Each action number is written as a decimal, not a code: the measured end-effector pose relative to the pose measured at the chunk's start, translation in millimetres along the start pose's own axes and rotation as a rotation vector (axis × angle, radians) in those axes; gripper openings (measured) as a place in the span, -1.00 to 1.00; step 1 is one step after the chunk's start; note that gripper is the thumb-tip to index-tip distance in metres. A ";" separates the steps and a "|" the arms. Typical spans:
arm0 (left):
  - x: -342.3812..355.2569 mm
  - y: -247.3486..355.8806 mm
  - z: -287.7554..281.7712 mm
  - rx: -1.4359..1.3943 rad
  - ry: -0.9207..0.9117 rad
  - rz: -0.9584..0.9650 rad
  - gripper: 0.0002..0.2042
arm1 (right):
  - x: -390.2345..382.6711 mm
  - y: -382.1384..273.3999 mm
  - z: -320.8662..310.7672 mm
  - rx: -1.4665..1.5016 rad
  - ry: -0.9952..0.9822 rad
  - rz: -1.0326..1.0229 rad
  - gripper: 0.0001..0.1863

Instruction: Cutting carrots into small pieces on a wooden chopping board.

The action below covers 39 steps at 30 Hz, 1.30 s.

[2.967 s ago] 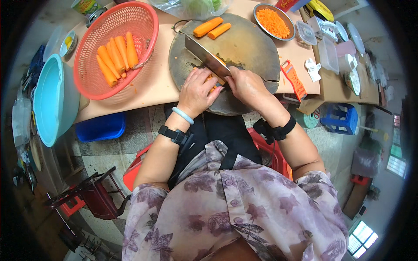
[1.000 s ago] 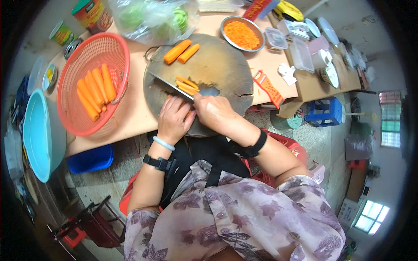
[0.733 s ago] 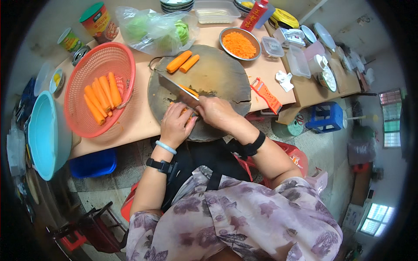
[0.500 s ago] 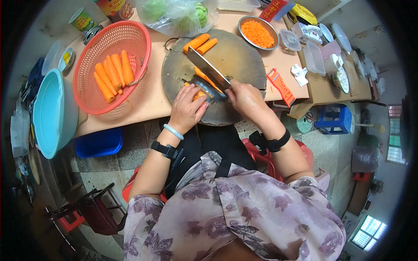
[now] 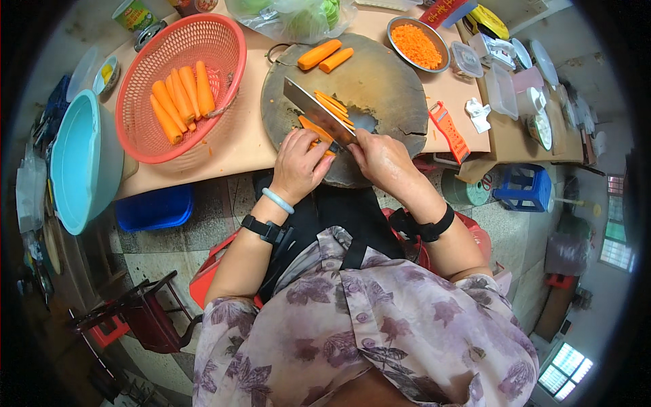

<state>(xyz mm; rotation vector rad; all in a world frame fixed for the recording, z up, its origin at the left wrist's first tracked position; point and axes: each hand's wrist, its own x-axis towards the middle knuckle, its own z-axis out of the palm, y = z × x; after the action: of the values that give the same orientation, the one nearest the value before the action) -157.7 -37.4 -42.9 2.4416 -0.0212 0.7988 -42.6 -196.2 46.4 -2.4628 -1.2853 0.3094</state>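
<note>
On the round wooden chopping board [image 5: 386, 81], my left hand [image 5: 298, 161] presses its fingertips over a piece of carrot [image 5: 314, 129], partly hidden beneath them. My right hand [image 5: 385, 160] grips a cleaver [image 5: 314, 108] by its handle, which the fingers cover. The broad blade slants up and to the left, right beside the carrot piece. Just beyond the blade lie several long carrot slices [image 5: 332, 105]. Two peeled carrot pieces [image 5: 319, 54] rest farther back on the board.
Left of the board, a red basket [image 5: 241, 61] holds several peeled carrots, beside a light-blue tub [image 5: 64, 183]. A metal bowl [image 5: 445, 51] of chopped carrot stands at the back right. An orange grater [image 5: 449, 132] lies right of the board. Bagged greens [image 5: 298, 17] sit behind.
Carrot slices now lie on the far side of the blade, where one long piece was seen before. Both hands stay at the near part of the board. The whole view has shifted slightly.
</note>
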 end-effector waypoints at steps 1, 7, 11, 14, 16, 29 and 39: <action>0.3 0.7 -1.0 -0.001 0.000 -0.004 -0.69 | 1.1 -1.8 0.3 -0.008 -0.011 -0.002 -0.82; 2.2 -1.8 0.1 0.051 0.031 -0.033 -0.65 | 11.6 -7.0 1.3 -0.051 -0.042 -0.066 -0.80; 3.1 -2.4 2.9 0.057 0.026 -0.036 -0.65 | 13.4 -4.2 10.9 -0.070 -0.040 -0.075 -0.82; 5.5 -2.4 2.2 0.057 0.038 -0.029 -0.68 | 17.4 -10.8 15.3 -0.079 -0.012 -0.080 -0.83; 5.5 -0.5 0.8 0.047 0.044 -0.022 -0.69 | 27.7 -16.8 15.1 -0.112 -0.046 -0.059 -0.90; 4.5 -2.0 1.2 0.038 0.051 -0.029 -0.69 | 9.7 -6.5 6.3 -0.076 -0.047 -0.065 -0.85; 7.0 -1.3 0.0 0.004 -0.005 -0.063 -0.67 | 5.6 0.0 9.6 -0.064 -0.055 -0.073 -0.82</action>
<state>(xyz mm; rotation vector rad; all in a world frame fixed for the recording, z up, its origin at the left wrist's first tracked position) -151.6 -35.3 -39.7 2.4359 0.0558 0.7656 -42.8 -189.6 37.4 -2.4688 -1.4260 0.3242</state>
